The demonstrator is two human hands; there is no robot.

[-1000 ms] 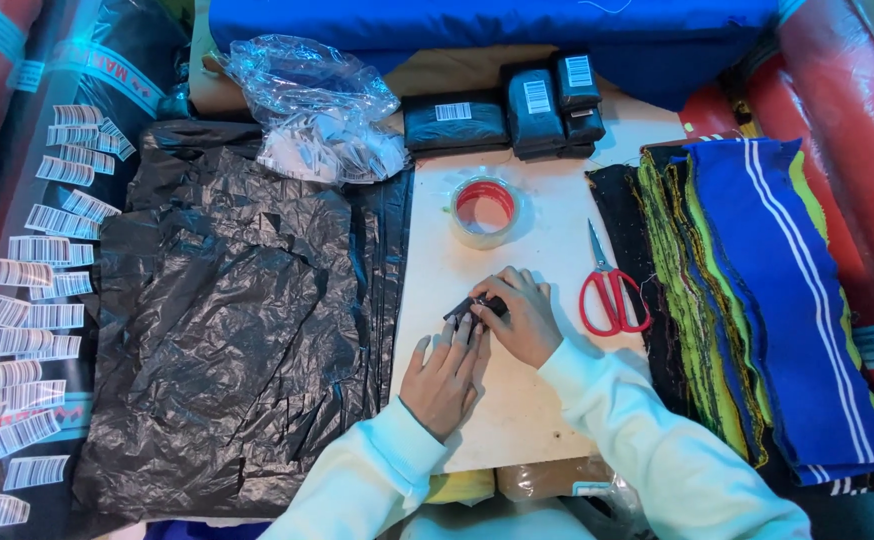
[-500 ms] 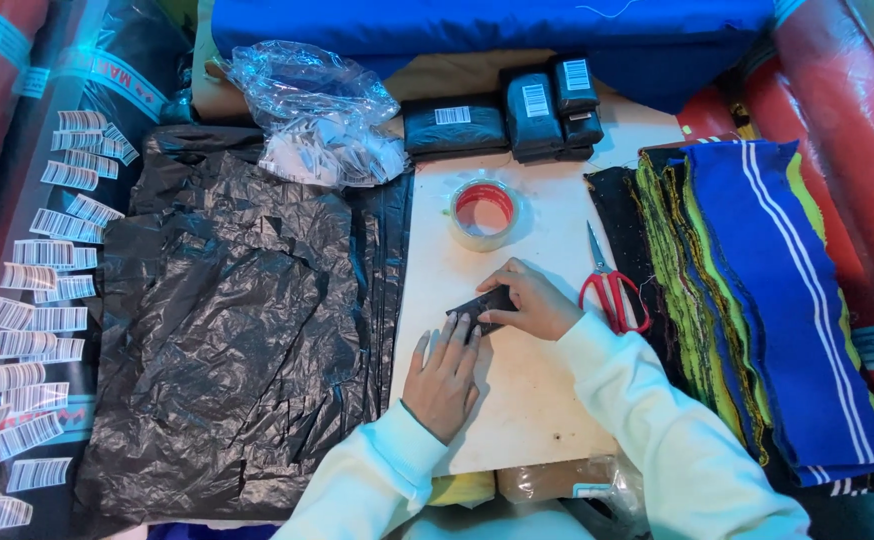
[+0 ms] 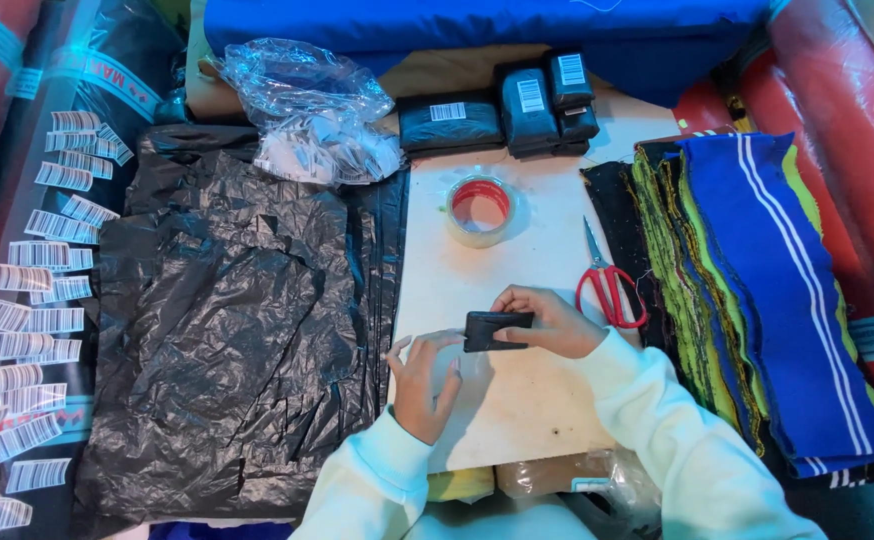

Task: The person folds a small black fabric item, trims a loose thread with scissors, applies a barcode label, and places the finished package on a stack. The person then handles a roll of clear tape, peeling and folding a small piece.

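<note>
**Bundle turned flat in our hands**

Half a second earlier we had the small black bundle [image 3: 498, 330] pinched upright between both hands. Now it lay level near the middle of the desk [image 3: 517, 400], at 6 o'clock from the tape roll [image 3: 480, 210]. Our right hand [image 3: 547, 322] held a closed grip on its right end. Our left hand [image 3: 425, 380] had slid off to 8 o'clock, fingers loose and holding nothing. The scissors [image 3: 607, 285] lay untouched at 3 o'clock.
</note>
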